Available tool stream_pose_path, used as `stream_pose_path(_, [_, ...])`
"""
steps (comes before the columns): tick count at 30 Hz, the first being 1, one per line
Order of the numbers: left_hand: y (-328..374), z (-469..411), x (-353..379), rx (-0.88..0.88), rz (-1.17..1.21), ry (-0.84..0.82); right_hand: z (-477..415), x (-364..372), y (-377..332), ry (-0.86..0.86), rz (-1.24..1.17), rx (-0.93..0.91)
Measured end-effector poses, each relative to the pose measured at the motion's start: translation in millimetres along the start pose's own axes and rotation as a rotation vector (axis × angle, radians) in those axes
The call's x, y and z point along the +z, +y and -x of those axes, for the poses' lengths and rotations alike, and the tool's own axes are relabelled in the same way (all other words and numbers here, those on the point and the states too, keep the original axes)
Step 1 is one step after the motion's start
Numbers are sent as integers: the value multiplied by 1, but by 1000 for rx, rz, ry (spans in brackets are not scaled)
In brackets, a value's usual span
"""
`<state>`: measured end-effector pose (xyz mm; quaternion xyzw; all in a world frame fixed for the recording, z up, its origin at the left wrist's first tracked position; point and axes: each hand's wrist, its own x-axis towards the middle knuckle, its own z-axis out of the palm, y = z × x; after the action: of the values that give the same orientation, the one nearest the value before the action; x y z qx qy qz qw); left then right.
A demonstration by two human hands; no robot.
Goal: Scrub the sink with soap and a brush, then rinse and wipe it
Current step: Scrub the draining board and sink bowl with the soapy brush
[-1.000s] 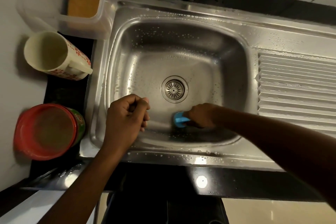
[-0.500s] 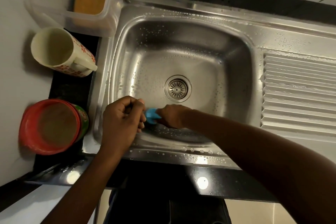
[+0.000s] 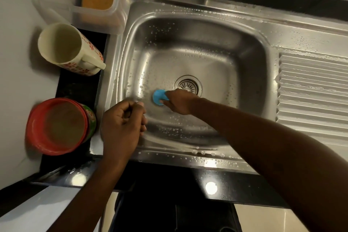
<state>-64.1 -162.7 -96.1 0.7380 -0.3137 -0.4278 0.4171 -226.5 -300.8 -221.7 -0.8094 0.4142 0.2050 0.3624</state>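
**Small blue brush, wet sink**

The brush (image 3: 159,97) looks light & prob slippery w/ soap; best held by its back. The right hand (image 3: 179,102) is wrapped round it; it sticks out left of the fingers, on the sink (image 3: 188,58) floor by the drain (image 3: 188,85). The left hand (image 3: 122,124) is a loose fist, holding nothing I can see.

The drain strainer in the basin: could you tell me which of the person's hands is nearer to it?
Right. The right hand, gripping the blue brush, sits just below the drain strainer; the left hand is curled over the sink's near-left corner, farther away.
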Motion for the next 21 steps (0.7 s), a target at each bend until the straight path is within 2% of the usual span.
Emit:
stream_pose_path(4, [4,1,0,4,-15,3,-12,12,-37,-57,-59,2])
stream_pose_path(8, [7,0,1,-6,3,-24,7,34,-41,-173,-109,-9])
stream_pose_path(12, [10,-3,4,-13,19,-45,37,30,0,-264,-72,7])
stream_pose_path(17, [15,-4,8,15,2,-86,93,13,56,-355,5,118])
stream_pose_path(21, [18,-6,14,34,2,-123,118,-8,82,-410,162,225])
